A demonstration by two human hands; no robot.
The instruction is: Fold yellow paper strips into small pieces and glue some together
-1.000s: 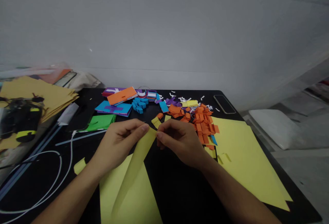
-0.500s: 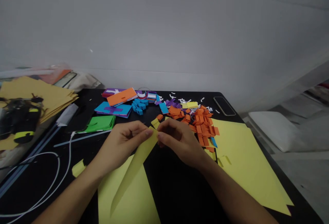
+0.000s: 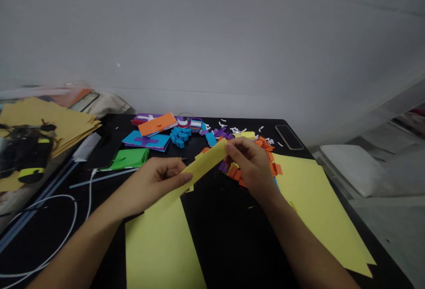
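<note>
The black tabletop (image 3: 229,240) is cut off by the lower edge of the view, and so is the yellow sheet (image 3: 166,249) lying on its near part. The left hand (image 3: 156,182) grips the yellow strip (image 3: 206,161) between thumb and fingers, and the right hand (image 3: 250,165) pinches its far end. This strip is above the tabletop; its near end looks blurred against the sheet below. Its long axis runs slantwise, from near left to far right. Small orange pieces (image 3: 236,175) are partly hidden by the right hand
</note>
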